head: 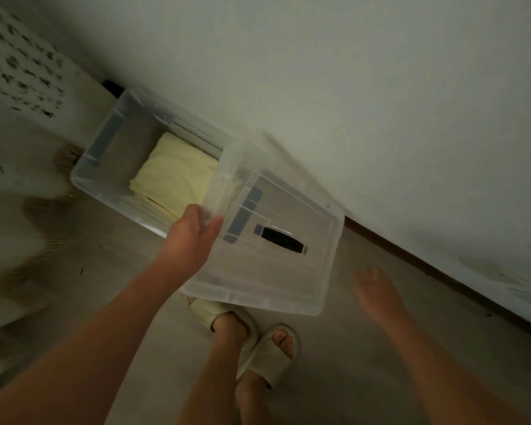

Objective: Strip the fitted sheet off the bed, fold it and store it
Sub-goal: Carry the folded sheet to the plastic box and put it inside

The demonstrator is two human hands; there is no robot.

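Obs.: folded fitted sheet (172, 176), pale yellow, lies flat inside the clear storage box (85, 182), which sits on the floor against the wall (350, 87). The sheet sits below the rim as far as visible; its right part is hidden under the lid. Left hand (193, 237) grips the clear lid (273, 277) by its left edge near a corner, fingers curled around the rim. The lid hangs skewed over the box's right half; I cannot tell whether it touches the box. Right hand (377, 289) holds nothing, with fingers loosely spread above the floor, well apart from the lid; the image is blurred there. Judgement: strip and fold are done and the step in hand is closing the box. To do it well, bring the right hand to the lid's opposite edge so the load is shared and the flexible plastic does not twist. Rotate the lid until its long sides run parallel to the box's, then slide it left over the open end. Lower it level, not corner-first. Check that no sheet fold lies across the rim, then press down at each corner and fasten the blue end clip (106, 139).
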